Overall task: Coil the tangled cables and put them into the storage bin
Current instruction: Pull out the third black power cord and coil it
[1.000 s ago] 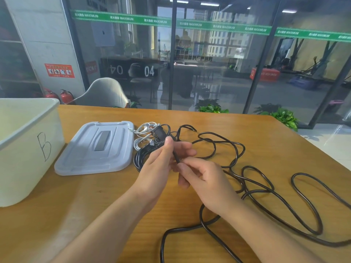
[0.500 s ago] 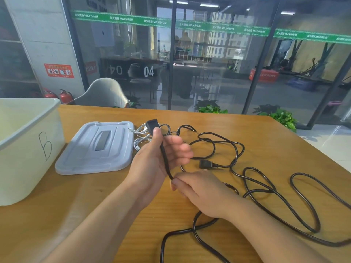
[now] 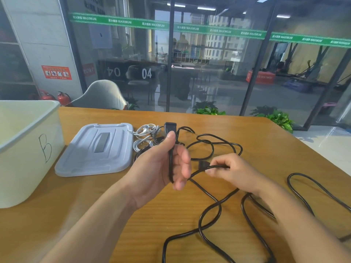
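Observation:
A long black power cable (image 3: 210,213) sprawls in loose loops over the wooden table (image 3: 266,141). My left hand (image 3: 161,168) holds its end upright, thumb pressed on the cord just under the black plug (image 3: 170,127). The cord runs down across my palm and bends right to my right hand (image 3: 233,171), which pinches it a short way along. A second black plug (image 3: 203,164) lies between the hands. White coiled cables (image 3: 145,136) lie behind my left hand. The white storage bin (image 3: 28,149), marked B, stands at the left.
The bin's grey lid (image 3: 98,149) lies flat between the bin and the cables. More black loops trail toward the table's right and near edges. A glass wall, a chair (image 3: 102,95) and plants stand beyond the far edge.
My left hand has lifted the plug end upright. My right hand has slid right along the cord, drawing out a length between the hands.

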The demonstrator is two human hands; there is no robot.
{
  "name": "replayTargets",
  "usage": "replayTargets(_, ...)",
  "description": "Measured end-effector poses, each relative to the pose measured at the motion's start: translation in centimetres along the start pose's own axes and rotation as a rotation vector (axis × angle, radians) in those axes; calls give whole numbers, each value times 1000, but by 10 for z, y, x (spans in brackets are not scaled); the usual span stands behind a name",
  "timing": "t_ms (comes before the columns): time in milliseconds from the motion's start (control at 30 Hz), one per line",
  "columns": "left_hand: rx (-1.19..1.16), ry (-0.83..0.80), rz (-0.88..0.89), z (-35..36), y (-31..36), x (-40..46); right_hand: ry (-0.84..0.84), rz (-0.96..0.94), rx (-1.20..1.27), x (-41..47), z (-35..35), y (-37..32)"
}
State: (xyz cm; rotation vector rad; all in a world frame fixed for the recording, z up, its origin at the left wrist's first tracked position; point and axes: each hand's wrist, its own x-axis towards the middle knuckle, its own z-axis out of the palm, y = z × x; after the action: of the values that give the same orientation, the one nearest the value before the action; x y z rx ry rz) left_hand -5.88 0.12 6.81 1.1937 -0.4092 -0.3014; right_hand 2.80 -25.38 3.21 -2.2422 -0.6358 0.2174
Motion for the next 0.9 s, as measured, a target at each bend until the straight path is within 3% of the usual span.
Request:
replayTargets(100,-47,3,-10,-5,0,0,-183,-25,242,-5,-5,-4)
replayTargets(167,-68,1,-8,-7,0,0,-174,17,268,-7,-6,-5)
replayTargets(333,55,-106,-106,5,-12,0,134,25,-53,-1,16,-18)
replayTargets(400,159,-126,-171,11,-20,2,288,-12,-64,-2,23,-28)
replayTargets(533,399,83,-192,16,-32,6,452,-133,-40,-10,30,-47)
replayTargets(600,482,191,-165,17,-36,8,412,-121,80,-12,33,-54)
replayTargets(733,500,336,-74,13,-41,13,95,-7,679,-19,35,-65)
replayTargets(900,443,313,-72,8,-38,10,-6,-19,705,-20,47,-73)
